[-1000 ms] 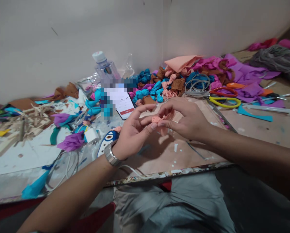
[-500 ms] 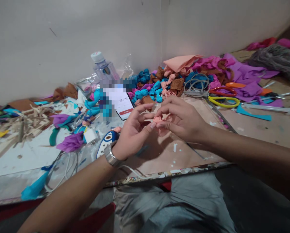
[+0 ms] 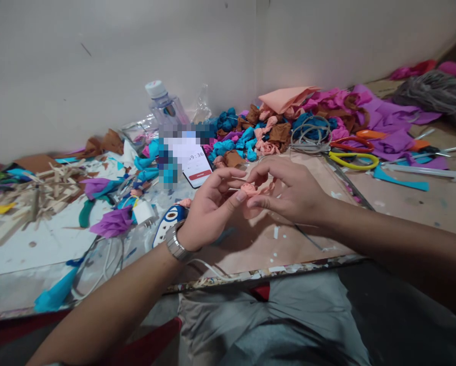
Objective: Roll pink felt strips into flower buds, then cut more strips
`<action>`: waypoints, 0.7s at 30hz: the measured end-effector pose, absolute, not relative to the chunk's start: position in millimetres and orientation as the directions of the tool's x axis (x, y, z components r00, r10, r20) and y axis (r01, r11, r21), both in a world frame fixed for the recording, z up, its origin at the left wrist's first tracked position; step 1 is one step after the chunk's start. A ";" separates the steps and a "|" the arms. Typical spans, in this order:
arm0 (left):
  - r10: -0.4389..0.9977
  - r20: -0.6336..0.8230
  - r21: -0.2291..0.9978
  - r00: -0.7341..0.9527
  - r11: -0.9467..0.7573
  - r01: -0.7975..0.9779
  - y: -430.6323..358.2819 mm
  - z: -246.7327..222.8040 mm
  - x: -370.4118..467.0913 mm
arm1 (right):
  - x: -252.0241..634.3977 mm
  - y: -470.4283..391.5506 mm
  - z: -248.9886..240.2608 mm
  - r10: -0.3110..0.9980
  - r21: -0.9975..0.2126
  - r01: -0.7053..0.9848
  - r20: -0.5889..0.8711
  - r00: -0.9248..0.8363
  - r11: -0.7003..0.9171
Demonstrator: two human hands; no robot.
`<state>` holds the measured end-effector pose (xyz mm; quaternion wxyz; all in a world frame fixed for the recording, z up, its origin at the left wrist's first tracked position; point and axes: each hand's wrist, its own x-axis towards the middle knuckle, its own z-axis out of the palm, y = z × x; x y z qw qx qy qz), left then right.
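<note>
A small peach crepe paper rose [image 3: 249, 189] is held between my two hands above the front of the table. My left hand [image 3: 208, 206], with a metal watch at its wrist, grips the rose's left side with the thumb in front and the fingers curled behind. On the other side, my right hand [image 3: 292, 190] has its thumb at the lower right edge of the paper and its index finger arched over the top. A loose strip of the same paper trails by the right fingers. The underside of the rose is hidden.
Behind my hands lies a heap of crumpled paper flowers [image 3: 246, 140]. A phone [image 3: 197, 168] showing a timer, a bottle [image 3: 166, 104], a power strip [image 3: 166, 223] and a white charger [image 3: 144, 211] stand left. Yellow-handled scissors [image 3: 355, 160] lie right, wood sticks [image 3: 40, 193] far left.
My right index finger has lifted and opened away from the rose, so more of its coiled top shows. The left hand keeps its hold; the view has shifted slightly.
</note>
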<state>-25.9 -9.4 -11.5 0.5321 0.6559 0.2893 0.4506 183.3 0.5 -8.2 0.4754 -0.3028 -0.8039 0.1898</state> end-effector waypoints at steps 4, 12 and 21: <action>0.872 0.307 0.951 0.381 -0.295 -0.090 -7.3 -10.7 -26.8 | 185.2 -2.4 -3.1 0.703 -0.625 0.323 0.616 -0.356 0.711; 0.869 0.336 0.941 0.363 -0.331 -0.078 -5.9 -7.6 -26.1 | 187.3 -1.4 -1.4 0.676 -0.574 0.357 0.619 -0.401 0.737; 0.874 0.299 0.954 0.383 -0.278 -0.112 -4.4 -12.9 -29.0 | 186.4 -2.5 1.1 0.675 -0.577 0.352 0.618 -0.403 0.737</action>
